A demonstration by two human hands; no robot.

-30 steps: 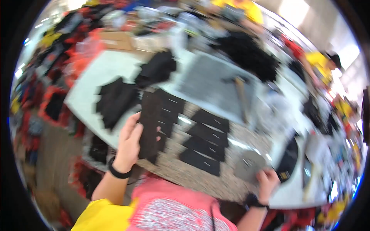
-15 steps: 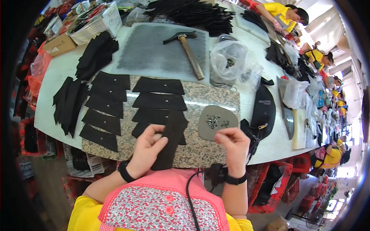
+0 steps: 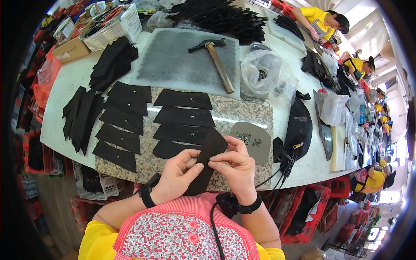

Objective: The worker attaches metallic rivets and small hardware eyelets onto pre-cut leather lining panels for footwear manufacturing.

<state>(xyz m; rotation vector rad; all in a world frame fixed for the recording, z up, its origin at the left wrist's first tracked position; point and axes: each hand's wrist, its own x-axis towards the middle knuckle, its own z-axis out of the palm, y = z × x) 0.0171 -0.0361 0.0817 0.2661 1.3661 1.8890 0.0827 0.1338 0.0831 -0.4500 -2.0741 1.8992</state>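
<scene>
My left hand (image 3: 181, 173) is closed on a black fabric piece (image 3: 205, 171), its thumb lying on the front face. The piece stands tilted above the front of a speckled granite slab (image 3: 162, 96). At its right edge the fingers of my right hand (image 3: 236, 168) pinch, thumb and fingertips against the cloth; whether a small metal stud is between them is hidden. On the slab, similar black pieces (image 3: 184, 116) overlap in two columns, most showing one shiny stud. A grey round pad (image 3: 260, 152) by my right hand carries small loose metal studs (image 3: 244, 138).
Behind the slab a hammer (image 3: 219, 67) lies on a grey board (image 3: 162, 56). Beside it stands a clear plastic bag (image 3: 261, 65) with metal parts. Stacks of black pieces (image 3: 113, 63) sit left, a black pouch (image 3: 300, 123) right. Co-workers in yellow sit along the right.
My right hand has moved left from beside the grey pad to the black fabric piece and now pinches at its edge. My left hand has shifted slightly right with the piece.
</scene>
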